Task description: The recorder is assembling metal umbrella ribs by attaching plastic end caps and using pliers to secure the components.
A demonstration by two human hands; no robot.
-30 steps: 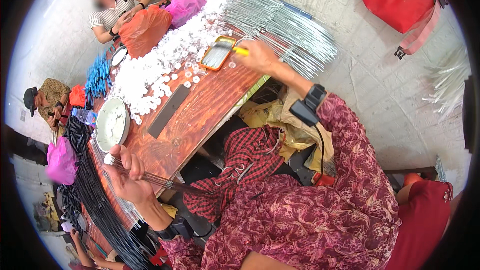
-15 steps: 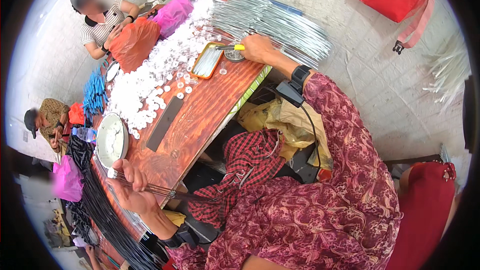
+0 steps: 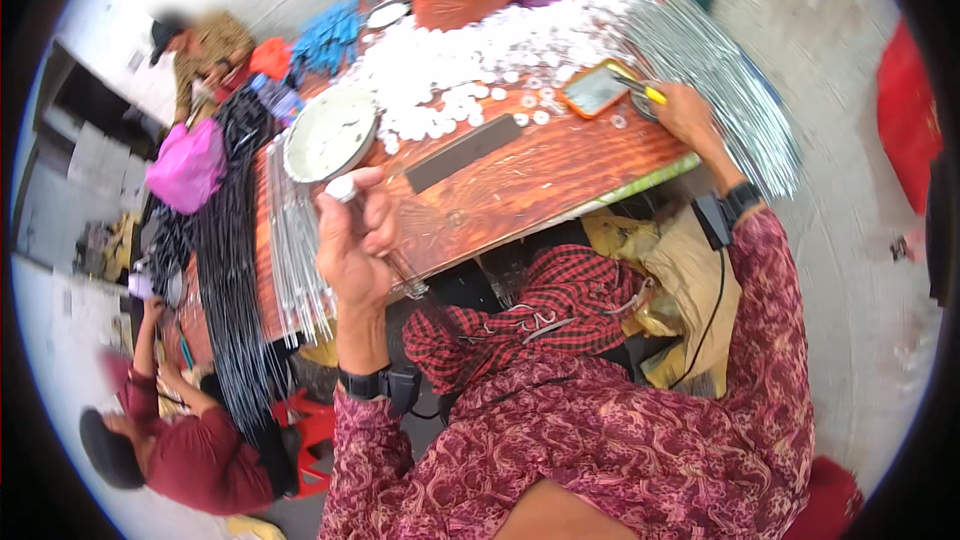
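My left hand (image 3: 358, 250) is closed around a bundle of thin dark rods (image 3: 405, 275), its fingers bent about the upper end. A white cap-like end (image 3: 342, 187) shows at the fingertips. The rods slant down over my lap toward a red-and-black checked cloth (image 3: 530, 300). At the far right of the table, my right hand (image 3: 688, 115) grips pliers with yellow handles (image 3: 655, 96). Their dark jaws reach over a small round dish, largely covered by the hand. Beside them lies an orange-rimmed tray (image 3: 572, 98) of thin pale pieces.
White plastic rings (image 3: 450, 65) heap across the far table. A pale bowl (image 3: 335, 135), a dark flat bar (image 3: 465, 153), and bundles of metal rods (image 3: 715, 80) and black rods (image 3: 235, 270) lie around. Co-workers sit left and beyond, one in dark red (image 3: 205, 455).
The view has swung left, so the table appears more level and a co-worker at lower left shows more fully. My left hand now stands more upright with the rods. My right hand still grips the pliers.
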